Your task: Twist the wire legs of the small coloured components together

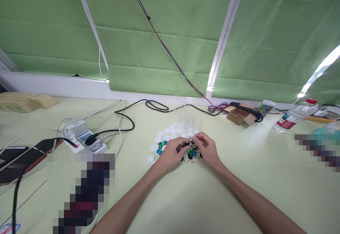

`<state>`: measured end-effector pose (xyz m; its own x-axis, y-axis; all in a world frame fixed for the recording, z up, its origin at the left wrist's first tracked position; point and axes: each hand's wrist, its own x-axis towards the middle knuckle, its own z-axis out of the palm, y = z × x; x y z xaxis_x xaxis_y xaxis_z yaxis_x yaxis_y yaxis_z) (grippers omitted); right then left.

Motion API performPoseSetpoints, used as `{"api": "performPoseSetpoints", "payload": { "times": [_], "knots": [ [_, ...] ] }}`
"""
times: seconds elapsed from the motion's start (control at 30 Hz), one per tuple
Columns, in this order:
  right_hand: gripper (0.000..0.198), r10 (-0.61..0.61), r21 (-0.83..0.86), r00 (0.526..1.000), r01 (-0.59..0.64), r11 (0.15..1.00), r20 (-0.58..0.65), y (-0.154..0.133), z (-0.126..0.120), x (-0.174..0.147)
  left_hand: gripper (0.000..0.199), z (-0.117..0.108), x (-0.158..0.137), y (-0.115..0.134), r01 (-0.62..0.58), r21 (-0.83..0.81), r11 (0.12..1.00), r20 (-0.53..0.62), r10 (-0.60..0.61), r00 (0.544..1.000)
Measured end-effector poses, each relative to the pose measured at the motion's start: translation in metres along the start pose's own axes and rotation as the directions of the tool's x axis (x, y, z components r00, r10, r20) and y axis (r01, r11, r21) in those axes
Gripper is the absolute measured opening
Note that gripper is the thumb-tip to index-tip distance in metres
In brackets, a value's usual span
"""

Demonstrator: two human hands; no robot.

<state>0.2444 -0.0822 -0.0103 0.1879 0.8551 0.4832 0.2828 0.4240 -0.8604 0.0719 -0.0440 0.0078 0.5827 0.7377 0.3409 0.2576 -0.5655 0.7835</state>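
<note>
My left hand [172,151] is closed, with thumb and fingertips pinched around a small black part [186,144] whose kind I cannot make out. Close beside it, my right hand [208,148] is pinched too; what lies between its fingertips is too small to tell. Under and between the hands is a pile of small pieces, among them a blue piece [194,153], a green piece [189,151] and thin metal bits. White round caps [160,134] spread to the left and behind. Clear upright tubes [187,118] stand just beyond the hands.
On the left, a white power strip [99,147] sits among tangled cables, with a phone [13,152] farther left. An open cardboard box [240,115], a can [265,108] and a plastic bottle [294,115] stand at back right. Green blinds [159,56] hang behind the table [186,198].
</note>
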Motion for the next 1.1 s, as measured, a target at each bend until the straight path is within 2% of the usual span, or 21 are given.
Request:
{"api": "performPoseSetpoints", "payload": {
  "times": [0.13,0.27,0.67,1.1],
  "knots": [
    [0.022,0.112,0.109,0.994,-0.111,0.988,-0.002,0.0018,0.0028,-0.0009,0.022,0.0007,-0.0003,-0.0014,0.004,0.015,1.0,-0.001,-0.004,1.0],
    [0.025,0.167,0.162,0.986,-0.162,0.973,-0.017,0.0005,0.0039,-0.001,0.023,0.0002,-0.0005,-0.0011,-0.008,0.019,1.0,-0.005,0.009,1.0],
    [0.026,0.179,0.183,0.984,-0.171,0.968,-0.026,-0.0014,0.0045,-0.0017,0.021,0.0003,-0.0001,-0.001,-0.007,0.024,1.0,-0.01,0.007,1.0],
    [0.026,0.192,0.158,0.981,-0.196,0.968,0.04,-0.0017,0.005,-0.0031,0.022,0.0003,-0.0011,0.0009,0.002,0.016,1.0,-0.001,-0.002,1.0]
  ]
}}
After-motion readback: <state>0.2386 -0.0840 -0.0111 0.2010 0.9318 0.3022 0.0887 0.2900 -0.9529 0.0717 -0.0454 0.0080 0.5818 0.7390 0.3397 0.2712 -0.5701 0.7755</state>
